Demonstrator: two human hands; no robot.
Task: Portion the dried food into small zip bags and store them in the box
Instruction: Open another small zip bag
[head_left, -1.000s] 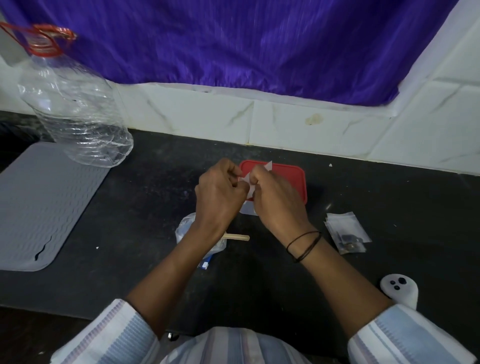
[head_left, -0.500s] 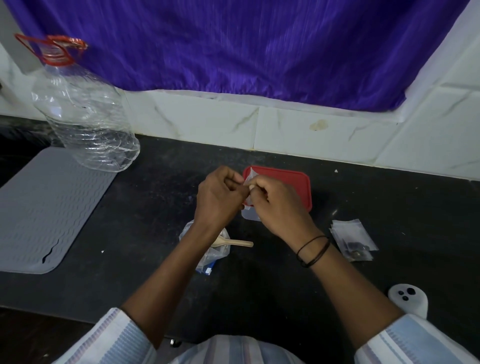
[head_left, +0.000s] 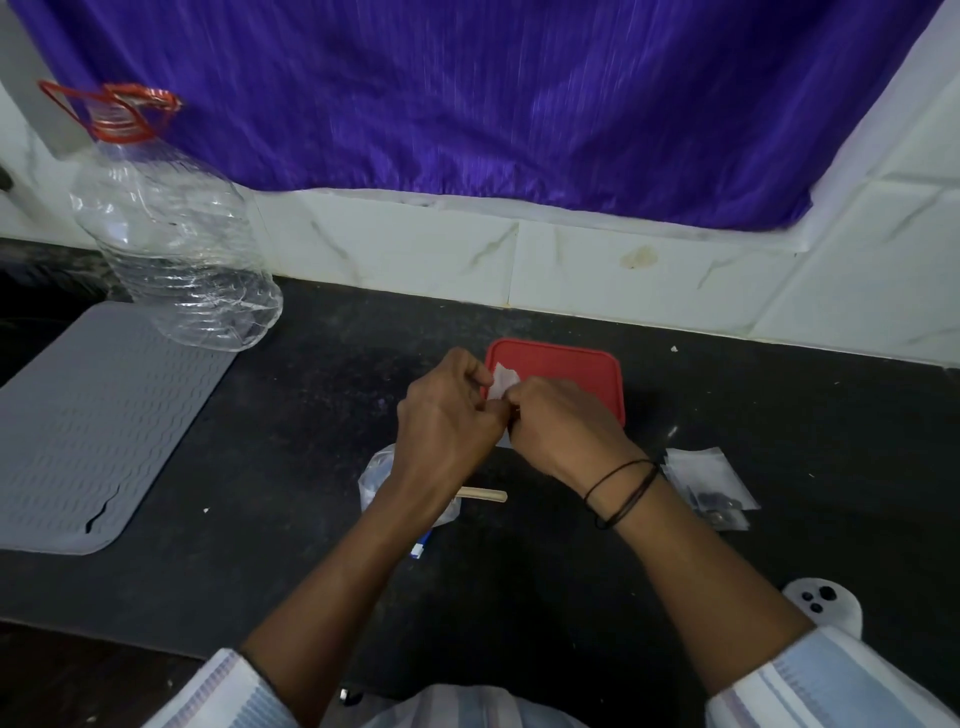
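My left hand (head_left: 445, 415) and my right hand (head_left: 563, 426) meet over the middle of the black counter. Together they pinch the top of a small clear zip bag (head_left: 503, 378), mostly hidden by my fingers. Just behind them sits the box with a red lid (head_left: 576, 371). Under my left wrist lies a larger clear bag of dried food (head_left: 376, 475) with a wooden spoon handle (head_left: 485, 494) sticking out to the right. To the right lies a small pile of zip bags (head_left: 709, 483), with dark contents in some.
A big empty plastic bottle (head_left: 171, 249) with a red cap ring leans at the back left. A grey ribbed mat (head_left: 88, 421) covers the counter's left side. A white rounded object (head_left: 823, 603) with dark dots sits at the front right. Tiled wall and purple curtain close the back.
Both hands stay together on the small zip bag, and my fingers have shifted slightly along its top. The camera has moved a little.
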